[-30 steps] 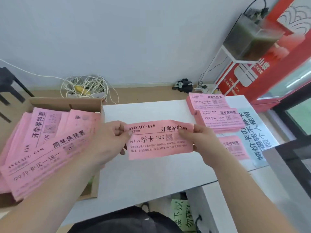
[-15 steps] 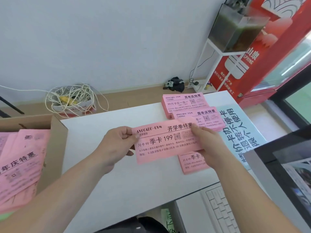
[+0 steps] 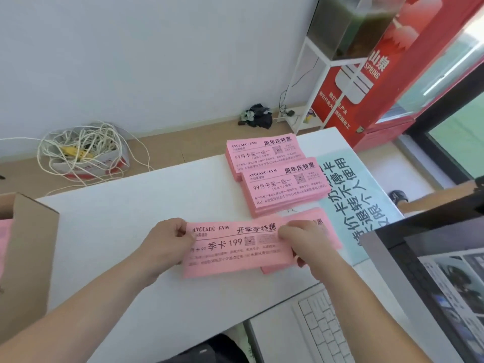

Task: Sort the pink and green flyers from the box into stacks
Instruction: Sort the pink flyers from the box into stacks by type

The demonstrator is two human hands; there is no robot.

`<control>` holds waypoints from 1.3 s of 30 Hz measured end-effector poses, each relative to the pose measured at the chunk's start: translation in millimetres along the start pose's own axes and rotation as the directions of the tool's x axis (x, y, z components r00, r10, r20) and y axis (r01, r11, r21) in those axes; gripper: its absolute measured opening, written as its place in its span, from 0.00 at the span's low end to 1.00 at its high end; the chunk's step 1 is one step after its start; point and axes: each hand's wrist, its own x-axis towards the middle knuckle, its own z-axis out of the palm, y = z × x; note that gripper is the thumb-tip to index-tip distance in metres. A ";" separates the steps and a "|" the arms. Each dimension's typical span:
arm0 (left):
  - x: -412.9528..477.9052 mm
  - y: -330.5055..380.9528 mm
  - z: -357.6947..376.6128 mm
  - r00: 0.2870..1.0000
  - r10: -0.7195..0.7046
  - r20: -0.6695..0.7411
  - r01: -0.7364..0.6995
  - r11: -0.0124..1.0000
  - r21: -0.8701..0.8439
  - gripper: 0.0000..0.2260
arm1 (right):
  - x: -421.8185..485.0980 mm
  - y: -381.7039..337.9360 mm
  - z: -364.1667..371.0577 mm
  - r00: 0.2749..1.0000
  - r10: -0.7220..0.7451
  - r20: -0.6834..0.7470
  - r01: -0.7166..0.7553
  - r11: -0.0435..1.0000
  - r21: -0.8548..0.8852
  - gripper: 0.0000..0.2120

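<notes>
I hold a pink flyer (image 3: 235, 254) flat just above the white table (image 3: 131, 221). My left hand (image 3: 167, 247) pinches its left end and my right hand (image 3: 303, 244) pinches its right end. Under the flyer's right end lies a thin pink stack (image 3: 327, 231), partly hidden by my right hand. Two thicker pink stacks sit behind it, a far stack (image 3: 262, 153) and a middle stack (image 3: 285, 187). The cardboard box (image 3: 31, 258) stands at the left edge, with a sliver of pink flyers (image 3: 4, 242) showing inside. No green flyer is in view.
A pale blue printed sheet (image 3: 351, 200) lies right of the stacks. A white keyboard (image 3: 324, 326) and a monitor (image 3: 432, 279) fill the lower right. On the floor beyond the table are a box of tangled white cable (image 3: 83, 153) and a white stand (image 3: 314, 82).
Both hands have carried the pink flyer down and to the right, until its right end overlaps the thin nearest stack. The view has swung right, so the box is mostly out of frame.
</notes>
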 end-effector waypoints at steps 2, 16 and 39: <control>-2.7 -18.1 0.8 0.999 -0.035 -0.024 0.038 0.992 0.123 0.07 | -7.2 14.7 17.7 0.997 0.025 0.070 -0.019 0.997 -0.080 0.04; -18.5 7.3 46.6 0.983 -0.021 0.184 0.034 0.997 -0.068 0.05 | 2.8 48.4 -10.5 0.904 -0.073 -0.421 -0.006 0.983 -0.184 0.09; -6.4 21.2 115.0 0.993 0.115 -0.040 -0.115 0.993 -0.002 0.05 | 40.0 89.1 -11.1 0.910 -0.281 -0.304 0.042 0.794 -0.606 0.32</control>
